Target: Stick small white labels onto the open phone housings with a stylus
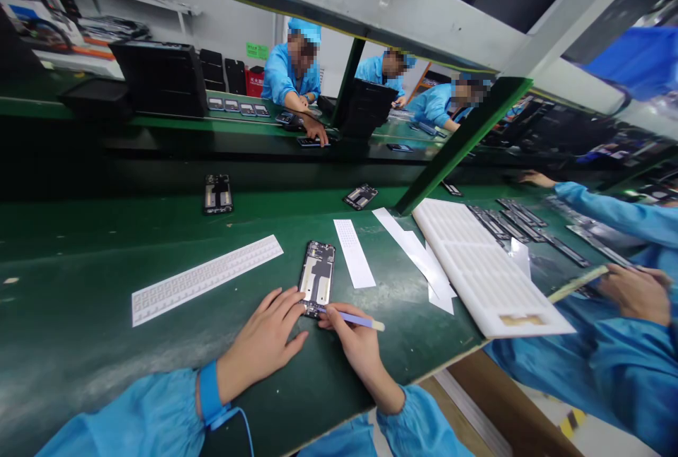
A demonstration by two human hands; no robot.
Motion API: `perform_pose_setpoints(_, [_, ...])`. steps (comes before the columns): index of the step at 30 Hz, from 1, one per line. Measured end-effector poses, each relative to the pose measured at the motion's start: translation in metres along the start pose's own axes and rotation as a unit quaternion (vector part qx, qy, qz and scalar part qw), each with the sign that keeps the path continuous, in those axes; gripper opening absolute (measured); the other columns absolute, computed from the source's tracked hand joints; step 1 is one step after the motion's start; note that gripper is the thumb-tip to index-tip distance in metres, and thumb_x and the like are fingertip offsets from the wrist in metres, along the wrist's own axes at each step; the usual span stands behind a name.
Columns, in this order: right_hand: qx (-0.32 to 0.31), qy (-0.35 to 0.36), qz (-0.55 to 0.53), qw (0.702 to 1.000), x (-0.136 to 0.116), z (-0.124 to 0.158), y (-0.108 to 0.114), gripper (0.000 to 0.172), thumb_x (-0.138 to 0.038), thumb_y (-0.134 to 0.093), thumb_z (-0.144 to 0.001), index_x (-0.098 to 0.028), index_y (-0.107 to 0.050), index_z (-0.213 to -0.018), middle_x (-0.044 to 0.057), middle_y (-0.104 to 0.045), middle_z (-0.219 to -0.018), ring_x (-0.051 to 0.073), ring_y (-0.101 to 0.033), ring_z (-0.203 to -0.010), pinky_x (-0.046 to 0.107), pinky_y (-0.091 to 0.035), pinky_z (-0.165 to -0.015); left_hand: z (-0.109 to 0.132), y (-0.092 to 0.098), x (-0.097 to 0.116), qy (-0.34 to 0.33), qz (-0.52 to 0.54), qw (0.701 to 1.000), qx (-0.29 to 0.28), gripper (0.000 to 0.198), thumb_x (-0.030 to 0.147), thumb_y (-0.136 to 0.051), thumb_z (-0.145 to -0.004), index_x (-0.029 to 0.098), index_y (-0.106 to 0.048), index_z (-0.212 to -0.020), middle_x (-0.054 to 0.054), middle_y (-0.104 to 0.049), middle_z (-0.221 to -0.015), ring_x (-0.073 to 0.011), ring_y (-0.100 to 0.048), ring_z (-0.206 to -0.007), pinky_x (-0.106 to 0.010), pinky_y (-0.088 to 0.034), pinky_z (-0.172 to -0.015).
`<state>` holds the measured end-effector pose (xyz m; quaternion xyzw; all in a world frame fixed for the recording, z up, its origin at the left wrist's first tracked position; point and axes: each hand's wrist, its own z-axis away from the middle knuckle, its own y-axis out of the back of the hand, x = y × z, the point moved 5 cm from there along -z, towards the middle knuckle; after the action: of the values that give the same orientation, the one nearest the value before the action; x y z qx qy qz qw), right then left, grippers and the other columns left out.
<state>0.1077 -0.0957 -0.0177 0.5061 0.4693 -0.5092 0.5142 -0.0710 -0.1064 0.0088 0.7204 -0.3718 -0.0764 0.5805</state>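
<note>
An opened phone body (318, 273) with bare inner parts lies on the green bench in front of me. My left hand (270, 326) rests flat beside it, fingers spread, fingertips touching its lower left edge. Between the fingers of my right hand (352, 340) is a thin purple stick tool (354, 317) with a pale end. The tool's tip meets the phone's lower end; the exact contact is hidden by my fingers. A sheet of small stickers (206, 279) lies to the left, and a smaller white sticker sheet (354, 252) to the right.
Two more opened phones (217, 194) (361, 196) lie farther back. White strips (416, 252) and a long white foam tray (487, 266) are on the right, below a slanting green post (466, 139). Co-workers in blue sit opposite, and one works at my right beside several phone parts (513, 224).
</note>
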Motion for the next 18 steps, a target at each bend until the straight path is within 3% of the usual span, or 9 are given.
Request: perform_pose_setpoints(18, [0.003, 0.0, 0.0, 1.0, -0.0007, -0.0004, 0.0001, 0.034, -0.049, -0.074, -0.081, -0.016, -0.075, -0.087, 0.01, -0.077, -0.077, 0.024, -0.074, -0.065, 0.034, -0.061, -0.066, -0.0002, 0.0008, 0.0004, 0.002, 0.0, 1.0, 0.002, 0.036, 0.032, -0.056, -0.091, 0.019, -0.054, -0.125, -0.009, -0.053, -0.138, -0.0263, -0.045, -0.132, -0.049, -0.035, -0.113])
